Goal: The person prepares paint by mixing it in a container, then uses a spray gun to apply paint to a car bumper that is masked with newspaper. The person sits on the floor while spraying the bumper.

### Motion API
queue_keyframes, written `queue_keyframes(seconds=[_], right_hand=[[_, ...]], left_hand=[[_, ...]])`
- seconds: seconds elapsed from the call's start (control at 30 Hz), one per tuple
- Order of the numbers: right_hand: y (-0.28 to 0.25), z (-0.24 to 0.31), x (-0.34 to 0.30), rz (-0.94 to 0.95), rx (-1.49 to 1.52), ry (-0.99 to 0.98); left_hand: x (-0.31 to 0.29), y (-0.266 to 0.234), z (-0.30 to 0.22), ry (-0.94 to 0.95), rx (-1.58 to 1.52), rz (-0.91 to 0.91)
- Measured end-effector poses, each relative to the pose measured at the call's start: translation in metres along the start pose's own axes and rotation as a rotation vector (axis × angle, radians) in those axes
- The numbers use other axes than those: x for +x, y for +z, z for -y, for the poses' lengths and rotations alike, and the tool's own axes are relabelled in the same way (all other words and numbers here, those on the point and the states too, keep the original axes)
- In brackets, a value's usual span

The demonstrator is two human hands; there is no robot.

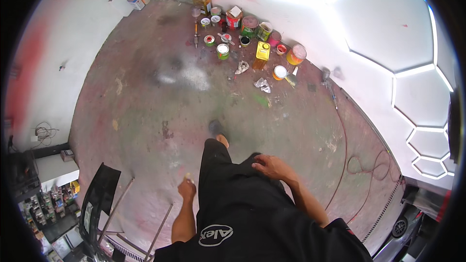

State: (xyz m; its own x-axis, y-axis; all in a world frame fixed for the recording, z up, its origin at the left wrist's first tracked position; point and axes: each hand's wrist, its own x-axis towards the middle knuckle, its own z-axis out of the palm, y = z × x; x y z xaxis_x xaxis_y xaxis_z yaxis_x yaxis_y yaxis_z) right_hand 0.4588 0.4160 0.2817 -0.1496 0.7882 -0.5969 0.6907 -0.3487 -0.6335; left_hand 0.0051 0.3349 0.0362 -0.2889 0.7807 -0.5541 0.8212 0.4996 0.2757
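Observation:
My left hand [186, 189] hangs low beside my leg, its fingers closed. A small pale yellowish piece [189, 177] pokes out of that grip, too small to tell its kind. In front of my dark shorts [217, 165] is my right hand [272, 166], its fingers loosely bent and a little apart, with nothing seen in them. One foot in a dark shoe [216, 127] is forward on the stained floor [145, 106].
Paint cans [249, 25], a yellow square tin [262, 51] and crumpled rags [262, 85] stand or lie ahead. A spray gun [328, 80] trails a red hose [346, 150] on the right. At left, a black car part [101, 189] rests by a metal stand [116, 207].

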Motion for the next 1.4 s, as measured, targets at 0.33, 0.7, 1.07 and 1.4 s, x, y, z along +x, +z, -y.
queue_keyframes(seconds=[0.33,0.7,1.07,1.4], right_hand=[[-0.162,0.116,0.323,-0.191,0.663,0.175],[-0.328,0.011,0.736,-0.312,1.105,0.287],[-0.432,-0.203,1.115,-0.898,1.05,0.417],[-0.41,-0.286,1.246,-1.152,0.992,0.357]], left_hand=[[0.287,-0.227,-0.46,1.041,-0.026,-0.234],[0.569,-0.132,-0.733,1.079,-0.153,-0.065],[0.937,0.05,-0.787,0.402,-0.415,-0.01],[1.153,0.185,-0.889,0.563,-0.169,-0.124]])
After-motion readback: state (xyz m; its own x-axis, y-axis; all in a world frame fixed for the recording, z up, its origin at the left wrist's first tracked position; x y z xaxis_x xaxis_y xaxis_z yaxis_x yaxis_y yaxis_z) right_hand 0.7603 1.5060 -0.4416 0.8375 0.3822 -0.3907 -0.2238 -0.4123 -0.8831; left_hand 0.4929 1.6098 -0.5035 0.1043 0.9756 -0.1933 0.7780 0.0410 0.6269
